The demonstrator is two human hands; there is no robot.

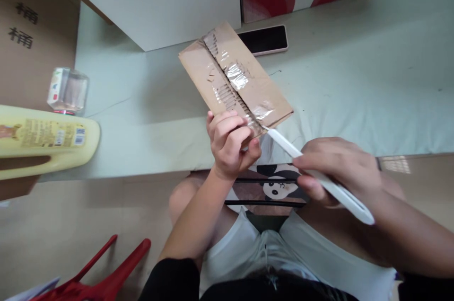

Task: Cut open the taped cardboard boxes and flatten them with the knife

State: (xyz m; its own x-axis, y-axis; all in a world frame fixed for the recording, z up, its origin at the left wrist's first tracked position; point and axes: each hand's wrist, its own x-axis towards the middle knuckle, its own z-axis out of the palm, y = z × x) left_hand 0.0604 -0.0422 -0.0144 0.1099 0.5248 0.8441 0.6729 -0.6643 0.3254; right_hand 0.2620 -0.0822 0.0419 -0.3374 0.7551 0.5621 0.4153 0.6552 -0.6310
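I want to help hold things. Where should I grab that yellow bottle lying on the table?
Probably by its handle. The yellow bottle lies on its side at the table's near edge, and its handle runs along the lower side, facing the person, with a gap behind it. Come from that near side and curl your fingers through the gap; the broad, smooth body looks harder to grip.

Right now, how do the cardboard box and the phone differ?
The cardboard box is brown, tape-covered along its seam and gripped at its near end by the left hand; the phone is black, glossy and untouched. The box is bigger and overhangs the table edge; the phone lies flat farther back. Both are flat rectangles.
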